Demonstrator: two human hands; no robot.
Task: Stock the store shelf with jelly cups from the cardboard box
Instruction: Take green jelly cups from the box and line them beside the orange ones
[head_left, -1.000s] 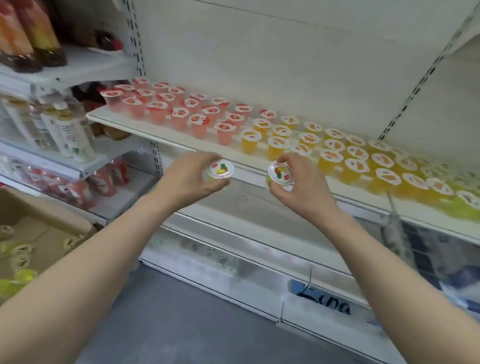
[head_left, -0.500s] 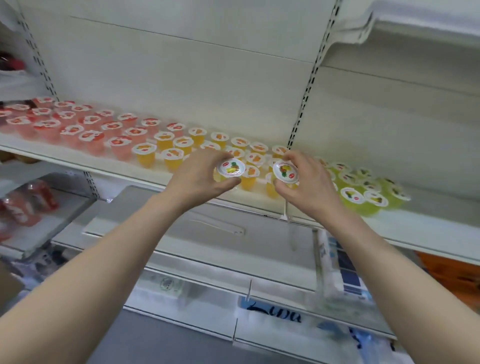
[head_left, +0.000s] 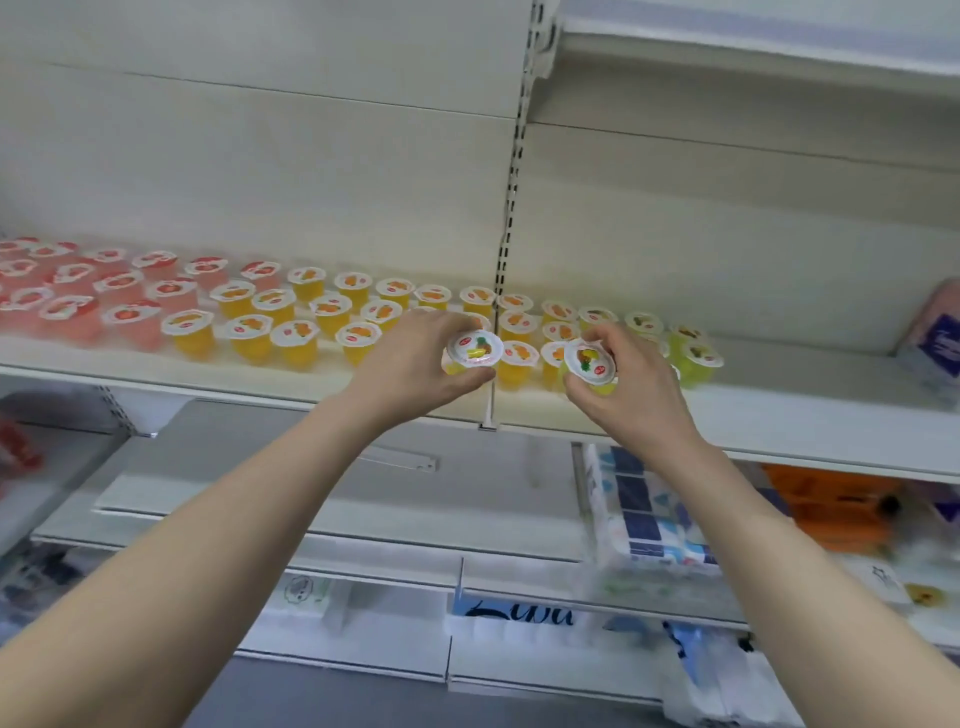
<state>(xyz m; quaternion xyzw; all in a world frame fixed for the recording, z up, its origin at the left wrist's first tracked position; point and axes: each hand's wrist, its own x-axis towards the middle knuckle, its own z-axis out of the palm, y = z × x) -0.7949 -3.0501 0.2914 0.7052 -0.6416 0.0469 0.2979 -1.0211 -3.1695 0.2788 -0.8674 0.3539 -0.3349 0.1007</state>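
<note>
A white back panel (head_left: 260, 156) and a slotted upright (head_left: 511, 208) rise behind a long white store shelf (head_left: 779, 410), photographed from the head of a person reaching in with two bare arms. On the level below lie a blue-and-white patterned pack (head_left: 644, 509) and an orange package (head_left: 831, 499), both blurred. At the far right of the shelf stands a pale wrapped pack with purple print (head_left: 935, 338). Sealed jelly cups stand in rows along the shelf: red jelly cups (head_left: 78, 306) at the left, orange jelly cups (head_left: 296, 338) through the middle, and a few green jelly cups (head_left: 696, 364) to the right. The left hand (head_left: 410, 364) is raised in front of the orange rows, its thumb below and fingers above curled round a yellow jelly cup (head_left: 474, 349), foil lid tilted toward the camera. The right hand (head_left: 628, 384), just beside it and near the green cups, pinches a second jelly cup (head_left: 589, 360) between curled fingers and thumb, its fruit-printed lid likewise turned to the lens. Both held cups sit above the shelf's front edge; whether either touches the shelf cannot be told
</note>
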